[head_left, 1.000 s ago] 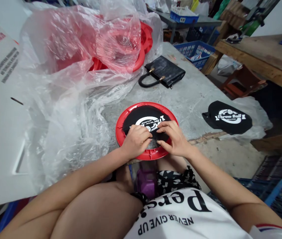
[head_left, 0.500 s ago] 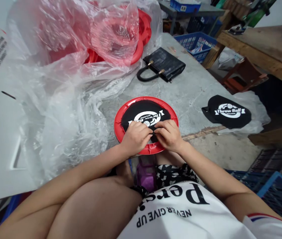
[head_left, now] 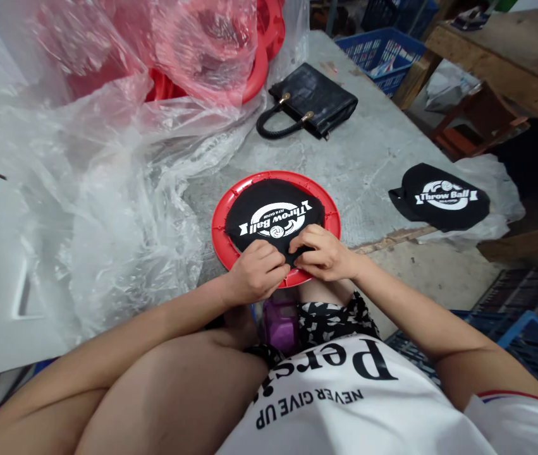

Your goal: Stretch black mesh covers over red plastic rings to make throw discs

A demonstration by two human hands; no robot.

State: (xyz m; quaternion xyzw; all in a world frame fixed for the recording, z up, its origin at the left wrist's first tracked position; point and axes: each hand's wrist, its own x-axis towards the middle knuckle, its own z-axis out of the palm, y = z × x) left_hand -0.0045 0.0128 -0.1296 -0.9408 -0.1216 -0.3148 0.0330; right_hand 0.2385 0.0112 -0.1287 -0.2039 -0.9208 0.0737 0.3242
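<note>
In front of me a red plastic ring (head_left: 220, 221) lies at the table's near edge. Inside it is a round black cloth (head_left: 250, 205) with a white "Throw Ball" print, upside down to me. My left hand (head_left: 258, 270) is closed at the cloth's near edge, over the ring's rim. Just to its right, my right hand (head_left: 322, 254) pinches the same edge with curled fingers. The fingertips of both hands almost meet, and they partly hide the near part of cloth and rim.
A black handbag (head_left: 318, 95) lies beyond the ring. Clear plastic sheeting (head_left: 121, 208) covers the left, with red rings (head_left: 262, 69) bagged behind it. More black printed cloths (head_left: 444, 196) rest at the right edge. Blue crates (head_left: 534, 354) stand lower right.
My hands have shifted slightly towards me along the near rim, uncovering more of the white print. The cloth's near edge sits closer to the rim. The head view has tilted down a little.
</note>
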